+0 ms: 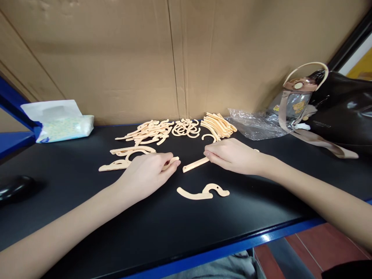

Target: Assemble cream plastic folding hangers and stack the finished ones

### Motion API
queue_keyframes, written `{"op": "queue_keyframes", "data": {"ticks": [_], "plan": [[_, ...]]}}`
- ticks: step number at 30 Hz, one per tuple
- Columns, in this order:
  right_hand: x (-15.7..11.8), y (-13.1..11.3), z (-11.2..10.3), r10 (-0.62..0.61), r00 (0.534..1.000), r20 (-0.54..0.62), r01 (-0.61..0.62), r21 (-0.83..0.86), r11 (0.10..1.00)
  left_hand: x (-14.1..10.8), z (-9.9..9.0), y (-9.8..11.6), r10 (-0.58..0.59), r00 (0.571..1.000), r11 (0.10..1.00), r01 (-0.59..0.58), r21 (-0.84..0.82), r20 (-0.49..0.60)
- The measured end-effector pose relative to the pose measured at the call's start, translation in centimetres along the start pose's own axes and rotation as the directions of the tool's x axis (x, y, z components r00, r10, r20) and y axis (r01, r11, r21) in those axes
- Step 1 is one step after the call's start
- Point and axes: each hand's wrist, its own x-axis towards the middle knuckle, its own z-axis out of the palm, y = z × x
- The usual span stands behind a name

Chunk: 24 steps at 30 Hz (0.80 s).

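Note:
My left hand is closed in a pinch on a small beige hanger piece, mostly hidden by the fingers. Closed over a straight beige hanger bar, my right hand leaves the bar's holed end sticking out to the left. In front of both hands lies a curved hanger arm with a hook, joined or overlapping; I cannot tell which. Partly behind my left hand are folded hangers. Farther back are piles of curved arms, hooks and straight bars.
A pack of wipes stands at the back left, and a black mouse at the left edge. Crumpled clear plastic, a strapped bottle and a black bag occupy the right. Cardboard closes off the back.

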Motion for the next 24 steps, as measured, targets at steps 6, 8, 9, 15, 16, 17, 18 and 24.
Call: {"op": "queue_keyframes", "data": {"ticks": [6,8,9,15,16,17,18,24], "plan": [[0.1,-0.4,0.1,0.02,1.0,-0.003,-0.02,-0.055,0.998,-0.2,-0.3,0.5,0.023,0.999,0.999,-0.024,0.038,0.029],[0.1,-0.5,0.0,0.025,1.0,0.011,-0.025,-0.057,0.998,-0.3,-0.4,0.6,0.041,0.999,0.997,-0.043,0.065,0.035],[0.1,-0.6,-0.1,0.028,0.999,0.02,-0.026,-0.058,0.998,-0.3,-0.4,0.7,0.051,0.998,0.995,-0.054,0.082,0.039],[0.0,-0.7,0.0,0.0,0.999,-0.039,0.0,-0.003,1.0,-0.2,0.0,0.7,0.084,0.996,0.981,-0.086,0.177,0.02],[0.0,-0.6,0.2,-0.014,0.998,-0.065,0.015,0.014,1.0,-0.2,0.1,0.7,0.091,0.996,0.978,-0.093,0.189,0.017],[0.0,-0.5,0.3,-0.03,0.996,-0.087,0.032,0.025,0.999,-0.2,0.2,0.7,0.099,0.995,0.975,-0.1,0.201,0.015],[0.0,-0.3,0.5,-0.05,0.993,-0.102,0.053,0.03,0.998,-0.2,0.3,0.7,0.108,0.994,0.971,-0.108,0.212,0.014],[0.3,0.8,1.4,-0.176,0.982,-0.073,0.179,0.041,0.983,-0.2,0.6,0.7,0.116,0.993,0.961,-0.116,0.251,0.013]]}}
